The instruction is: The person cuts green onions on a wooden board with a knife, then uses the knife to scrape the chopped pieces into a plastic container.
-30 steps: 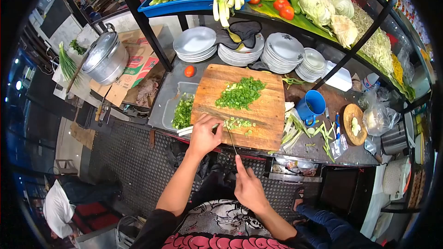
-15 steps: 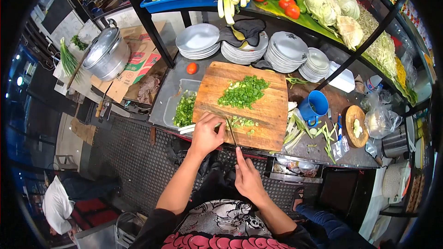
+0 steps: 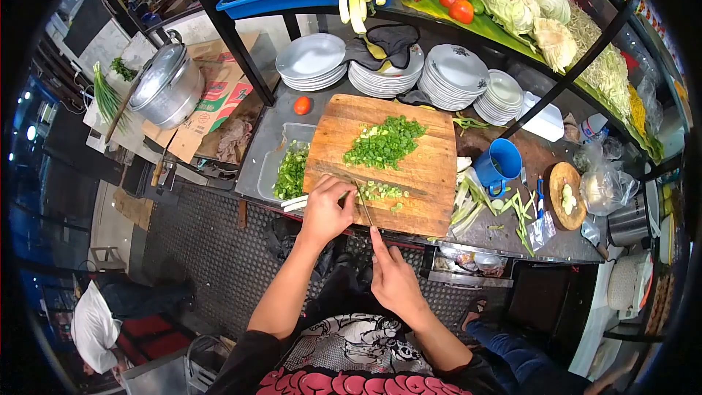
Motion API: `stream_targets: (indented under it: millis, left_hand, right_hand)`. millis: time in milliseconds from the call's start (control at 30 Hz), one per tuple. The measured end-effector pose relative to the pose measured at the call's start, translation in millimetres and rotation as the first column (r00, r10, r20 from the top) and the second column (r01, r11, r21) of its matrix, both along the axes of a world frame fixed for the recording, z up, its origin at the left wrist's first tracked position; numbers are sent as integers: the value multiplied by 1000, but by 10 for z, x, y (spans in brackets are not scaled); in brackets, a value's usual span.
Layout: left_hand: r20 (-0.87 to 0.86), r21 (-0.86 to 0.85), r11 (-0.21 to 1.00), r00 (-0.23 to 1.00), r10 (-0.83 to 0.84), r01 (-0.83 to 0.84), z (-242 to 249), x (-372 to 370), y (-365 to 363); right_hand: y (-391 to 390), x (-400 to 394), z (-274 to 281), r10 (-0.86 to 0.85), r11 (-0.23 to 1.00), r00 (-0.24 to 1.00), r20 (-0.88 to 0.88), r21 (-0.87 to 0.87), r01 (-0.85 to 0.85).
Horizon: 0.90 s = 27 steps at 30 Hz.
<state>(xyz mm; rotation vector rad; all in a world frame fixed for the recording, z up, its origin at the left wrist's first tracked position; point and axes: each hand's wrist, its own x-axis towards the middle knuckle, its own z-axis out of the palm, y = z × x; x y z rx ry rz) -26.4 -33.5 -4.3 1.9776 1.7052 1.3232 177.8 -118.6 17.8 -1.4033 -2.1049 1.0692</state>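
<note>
My left hand (image 3: 327, 207) is closed on scallion stalks at the near left of the wooden cutting board (image 3: 431, 205); their white ends (image 3: 295, 203) stick out to its left. My right hand (image 3: 397, 280) grips a knife, its index finger stretched along the top. The knife's thin blade (image 3: 365, 206) points away from me, close beside my left fingertips. Small scallion slices (image 3: 385, 192) lie right of the blade. Farther back on the board is a larger heap of chopped green scallion (image 3: 385, 143). My fingers hide most of the stalks and the knife handle.
A clear container (image 3: 296, 132) with chopped greens stands left of the board, near a tomato (image 3: 302, 105). Plates (image 3: 311, 58) are stacked behind. To the right are scallion trimmings (image 3: 468, 201), a blue mug (image 3: 499, 163) and a small round board (image 3: 574, 208). Black posts (image 3: 219, 18) frame the counter.
The knife and my right hand have shifted slightly away from me and leftward. My left hand keeps nearly the same place on the stalks. The view has moved a little.
</note>
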Motion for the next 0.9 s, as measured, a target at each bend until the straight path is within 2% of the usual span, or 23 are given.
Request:
stream_targets:
  millis: [133, 333, 467, 567, 700, 900]
  left_hand:
    - [-14, -1, 1000, 1000, 1, -1, 15, 19, -4]
    - [-10, 4, 1000, 1000, 3, -3, 31, 4, -6]
    - [-2, 5, 1000, 1000, 5, -5, -3, -1, 14]
    - [-62, -2, 1000, 998, -9, 9, -3, -43, 8]
    - [-175, -15, 1000, 984, 13, -16, 82, -196, -10]
    - [-200, -28, 999, 979, 22, -28, 161, -300, -59]
  right_hand:
    - [45, -45, -31, 4, 995, 999, 32, 104, -7]
    - [-171, 220, 198, -7, 1000, 1000, 23, -27, 7]
    - [-220, 449, 215, -44, 988, 997, -65, -152, 33]
    - [-182, 379, 58, -58, 998, 987, -150, 3, 60]
    - [-105, 292, -79, -16, 1000, 995, -103, -6, 15]
    - [73, 180, -2, -1, 1000, 995, -100, 17, 3]
